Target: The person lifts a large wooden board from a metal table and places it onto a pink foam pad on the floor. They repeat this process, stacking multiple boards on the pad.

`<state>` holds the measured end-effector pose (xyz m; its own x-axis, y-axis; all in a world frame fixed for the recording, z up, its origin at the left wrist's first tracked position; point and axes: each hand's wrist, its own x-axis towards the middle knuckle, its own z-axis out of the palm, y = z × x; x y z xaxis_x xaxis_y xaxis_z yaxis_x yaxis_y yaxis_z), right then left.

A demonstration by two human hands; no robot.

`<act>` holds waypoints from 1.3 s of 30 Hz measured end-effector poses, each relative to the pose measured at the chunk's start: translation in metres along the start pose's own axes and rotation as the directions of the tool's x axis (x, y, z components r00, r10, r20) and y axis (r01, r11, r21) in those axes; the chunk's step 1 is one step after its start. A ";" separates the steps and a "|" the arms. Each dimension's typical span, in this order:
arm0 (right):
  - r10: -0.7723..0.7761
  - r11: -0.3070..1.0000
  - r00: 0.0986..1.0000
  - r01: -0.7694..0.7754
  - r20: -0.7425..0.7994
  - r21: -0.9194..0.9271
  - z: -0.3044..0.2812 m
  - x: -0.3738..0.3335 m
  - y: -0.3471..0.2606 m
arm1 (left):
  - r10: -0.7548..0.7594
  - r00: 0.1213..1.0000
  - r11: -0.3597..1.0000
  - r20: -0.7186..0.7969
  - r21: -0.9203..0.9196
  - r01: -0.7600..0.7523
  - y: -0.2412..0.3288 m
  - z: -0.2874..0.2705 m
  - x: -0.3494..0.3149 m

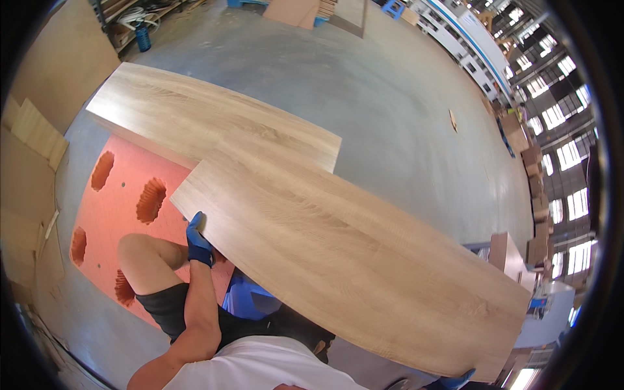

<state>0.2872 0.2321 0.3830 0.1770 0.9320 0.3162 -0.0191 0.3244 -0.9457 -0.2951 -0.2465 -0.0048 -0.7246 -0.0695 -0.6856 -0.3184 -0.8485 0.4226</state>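
A long wood-grain board [351, 253] stretches across the view from the middle toward the lower right. My left hand [198, 239], in a blue glove, grips its near edge close to the left end, with the fingers partly hidden by the board. At the lower right, my right hand [458, 379], also gloved in blue, holds the near edge by the other end; most of that hand is cut off or hidden. Beyond lies a stack of similar boards [214, 107], partly covered by the held board's far left corner. Whether the two touch I cannot tell.
The stack rests on a salmon-coloured pallet [133, 211] with scalloped holes, and my bent knee is over it. A blue plastic object [250, 299] sits beside my leg. Large panels [65, 71] lean at the left. A long white machine [461, 45] stands far right.
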 end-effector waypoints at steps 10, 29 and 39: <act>0.376 0.805 0.815 -0.523 0.441 0.280 0.227 -0.096 0.085 | 0.138 0.971 0.987 0.193 -0.111 -0.118 0.115 0.052 0.052; 0.902 0.403 0.221 -0.737 0.370 -0.543 0.465 -0.291 0.347 | 0.136 0.986 0.883 -0.102 0.464 -0.074 0.132 0.040 0.273; 0.881 0.455 0.260 -0.694 0.395 -0.558 0.508 -0.314 0.344 | 0.047 0.980 0.844 -0.194 0.532 0.065 0.172 0.092 0.300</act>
<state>-0.2745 0.1328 -0.0036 -0.3593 0.5919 -0.7215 0.4180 -0.5892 -0.6915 -0.6235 -0.3654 -0.0834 -0.6066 -0.2096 -0.7669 -0.6407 -0.4422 0.6277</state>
